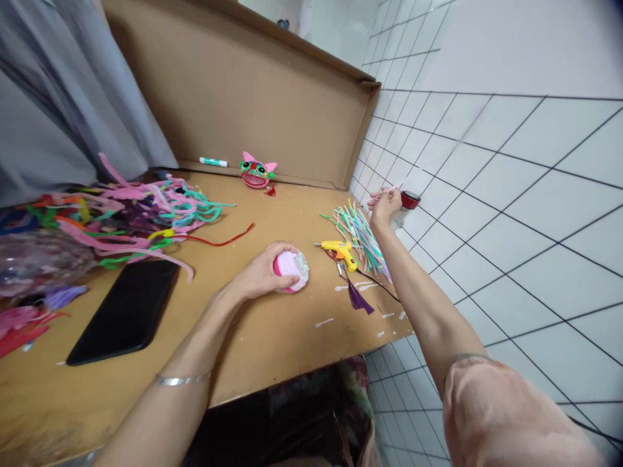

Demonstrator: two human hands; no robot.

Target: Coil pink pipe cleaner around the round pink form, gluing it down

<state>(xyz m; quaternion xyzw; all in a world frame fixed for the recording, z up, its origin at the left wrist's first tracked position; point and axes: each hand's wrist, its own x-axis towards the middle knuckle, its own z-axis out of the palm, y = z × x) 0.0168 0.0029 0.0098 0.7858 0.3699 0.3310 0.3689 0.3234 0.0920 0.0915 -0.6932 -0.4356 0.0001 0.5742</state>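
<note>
My left hand is wrapped round a pink and lilac rounded craft piece with a pale, glossy lump on its right end. It is held low over the table, and my palm and fingers hide part of it. Farther right, by the tiled wall, my right hand has its fingers drawn together; what is in them is too small to make out. Close beside that hand is a red, round-topped container. Between my hands lie a yellow glue gun and a bundle of pastel pipe cleaners.
A purple tassel lies below the glue gun and its black cord. At left are a black phone and a heap of colourful pipe cleaners. An animal-face craft and a green-white marker sit by the cardboard panel.
</note>
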